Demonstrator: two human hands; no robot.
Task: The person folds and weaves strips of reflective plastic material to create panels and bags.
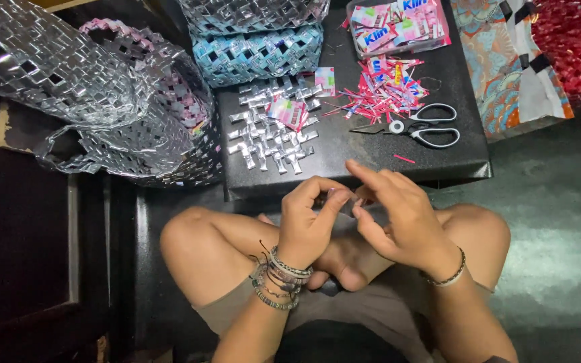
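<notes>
Two hands meet just below the table's (438, 168) near edge: the left hand (307, 225) and right hand (398, 218) pinch a small silvery folded strip (352, 200) between their fingertips, mostly hidden. Woven silver links (270, 134) lie at the table's left edge, scissors (421, 126) near the right edge, pink-and-blue sachet wrappers (398, 27) in a clear tray at the far edge.

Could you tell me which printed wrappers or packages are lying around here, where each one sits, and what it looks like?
Clear tray of wrappers: far edge of table, flat pink, white and blue sachets.
Cut wrapper scraps: beside the scissors, thin pink strips.
Folded wrapper: on silver woven strips, small, pink and white.
</notes>
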